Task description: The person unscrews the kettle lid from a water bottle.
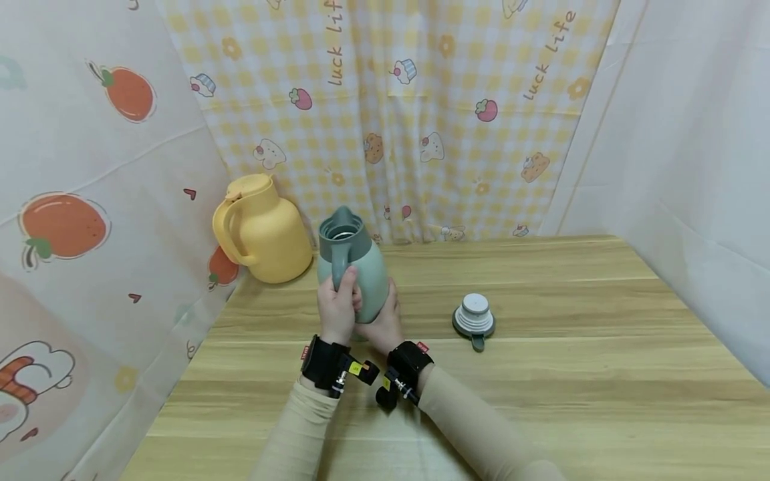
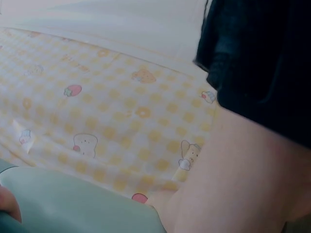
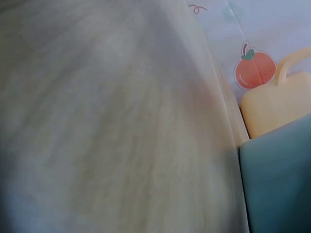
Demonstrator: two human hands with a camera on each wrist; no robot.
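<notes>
A sage-green jug (image 1: 353,266) stands on the wooden table (image 1: 541,401) with its top open and no lid on. My left hand (image 1: 339,298) grips its handle from the near side. My right hand (image 1: 383,321) cups the jug's lower body on the right, thumb up along its side. The jug's grey-green lid (image 1: 474,319) lies on the table to the right, apart from both hands. In the left wrist view the green jug (image 2: 73,206) fills the lower left and my right forearm (image 2: 238,184) the right. The right wrist view shows a blurred sleeve (image 3: 107,121) and the green jug (image 3: 279,184).
A yellow jug (image 1: 263,232) with its lid on stands behind and left of the green one, close to the printed curtain (image 1: 90,200); the yellow jug (image 3: 274,107) also appears in the right wrist view. Checked cloth (image 1: 397,113) hangs along the table's back edge, a white sheet (image 1: 692,167) on the right.
</notes>
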